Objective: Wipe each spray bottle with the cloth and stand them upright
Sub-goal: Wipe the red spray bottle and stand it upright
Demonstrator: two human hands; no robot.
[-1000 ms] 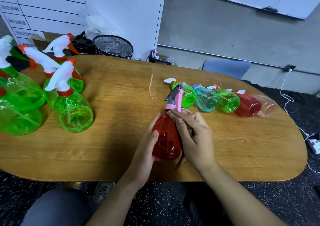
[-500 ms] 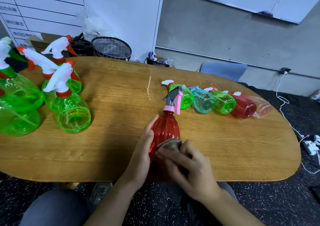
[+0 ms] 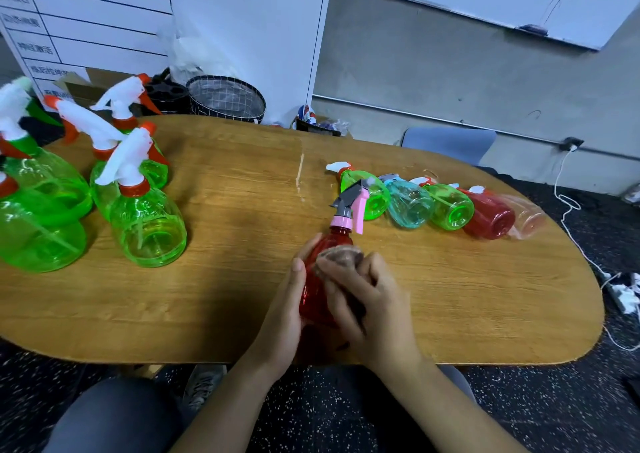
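Note:
A red spray bottle (image 3: pixel 317 286) with a pink and grey head stands near the table's front edge. My left hand (image 3: pixel 282 314) grips its left side. My right hand (image 3: pixel 367 300) holds a brownish cloth (image 3: pixel 341 253) against the bottle's upper front. Behind it a row of small bottles lies on its side: a green one (image 3: pixel 372 198), a teal one (image 3: pixel 410 206), another green one (image 3: pixel 452 210), a red one (image 3: pixel 490 218) and a pale clear one (image 3: pixel 528 218). Several large green bottles (image 3: pixel 149 220) with white heads stand upright at the left.
The wooden table (image 3: pixel 225 244) is oval, with its front edge just under my hands. A wire basket (image 3: pixel 225 100) and a cardboard box sit behind the table's far left. A blue chair (image 3: pixel 450 144) stands beyond the far edge. Cables and a power strip (image 3: pixel 623 296) lie on the floor at right.
My right hand slid the cloth from the bottle's neck down to its lower body, then back up to its shoulder. The left hand kept its grip.

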